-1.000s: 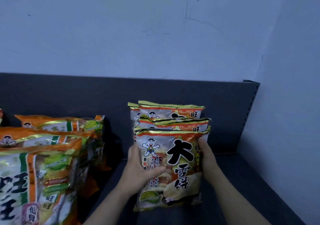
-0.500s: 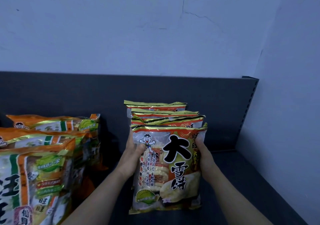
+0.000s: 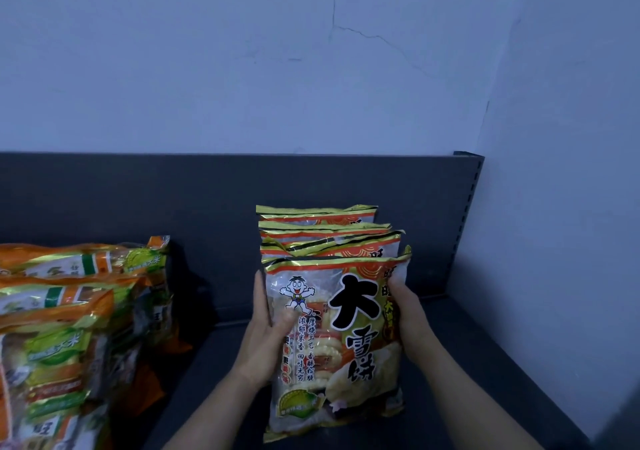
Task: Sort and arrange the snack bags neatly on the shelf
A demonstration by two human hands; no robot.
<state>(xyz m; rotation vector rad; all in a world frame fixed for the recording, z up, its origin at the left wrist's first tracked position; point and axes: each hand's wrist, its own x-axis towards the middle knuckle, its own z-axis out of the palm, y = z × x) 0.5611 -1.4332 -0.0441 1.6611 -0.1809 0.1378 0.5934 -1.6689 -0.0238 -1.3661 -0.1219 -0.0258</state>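
Gripping front snack bag (image 3: 346,345) by both side edges with left hand (image 3: 268,335) and right hand (image 3: 410,314), fingers curled round it, upright before three matching bags (image 3: 322,231) toward right end of grey shelf (image 3: 467,363).

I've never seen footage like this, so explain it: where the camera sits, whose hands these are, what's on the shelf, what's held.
No machine here: a person wears a camera on the head, so the single picture looks down at their own arms. The left hand and right hand grip the side edges of the front snack bag, upright on a dark shelf. Three matching bags stand in a row behind it. To the left sits a separate group of orange and green bags. A pale wall rises behind.
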